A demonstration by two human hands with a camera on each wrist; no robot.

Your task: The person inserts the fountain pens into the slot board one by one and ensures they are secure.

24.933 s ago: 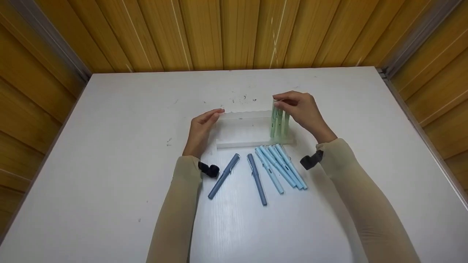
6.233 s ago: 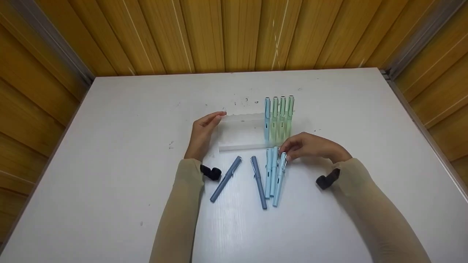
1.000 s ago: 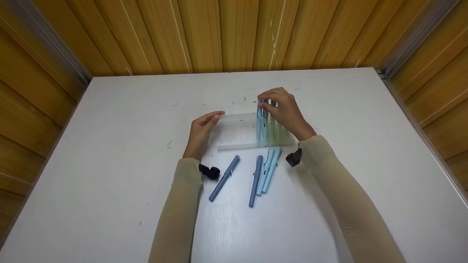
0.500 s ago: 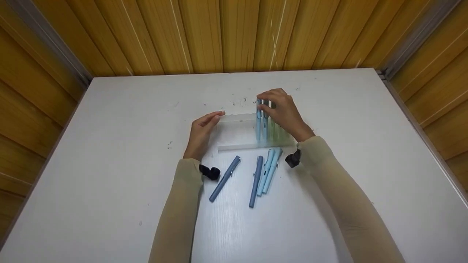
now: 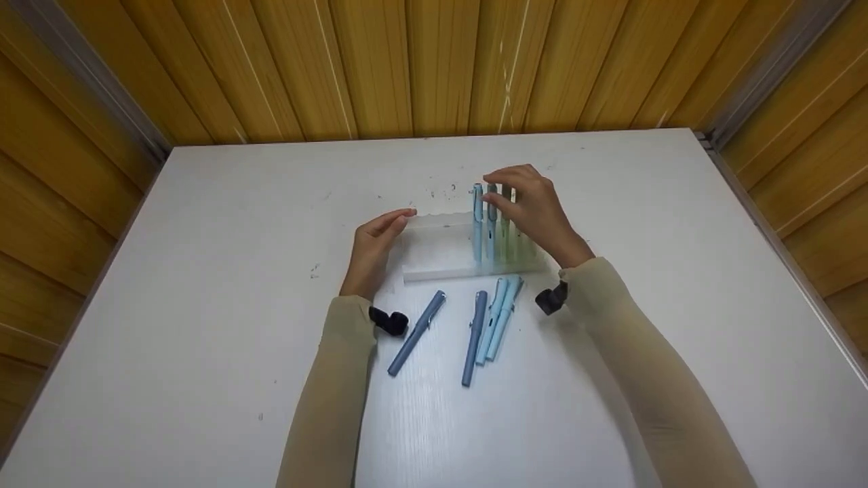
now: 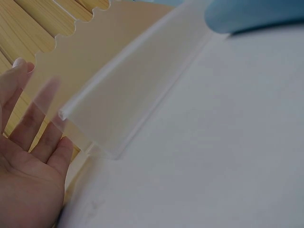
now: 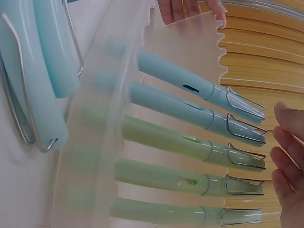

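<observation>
A translucent pen stand with a notched top edge stands mid-table. My left hand holds its left end, the thumb at the notched edge and other fingers behind the panel in the left wrist view. Two light blue pens and three green pens stand side by side in its right part, caps and clips up. My right hand hovers beside the caps, thumb and fingers parted; in the right wrist view a small gap separates its fingers from the caps.
On the white table, in front of the stand, lie two light blue pens side by side. A dark blue pen lies against them, and another dark blue pen lies apart to the left. Wood-panelled walls surround the table.
Over 25 seconds, the stand has gained two light blue pens, taken from those lying on the table. In the last half second my right hand has let go of the leftmost upright pen, drawing slightly right.
</observation>
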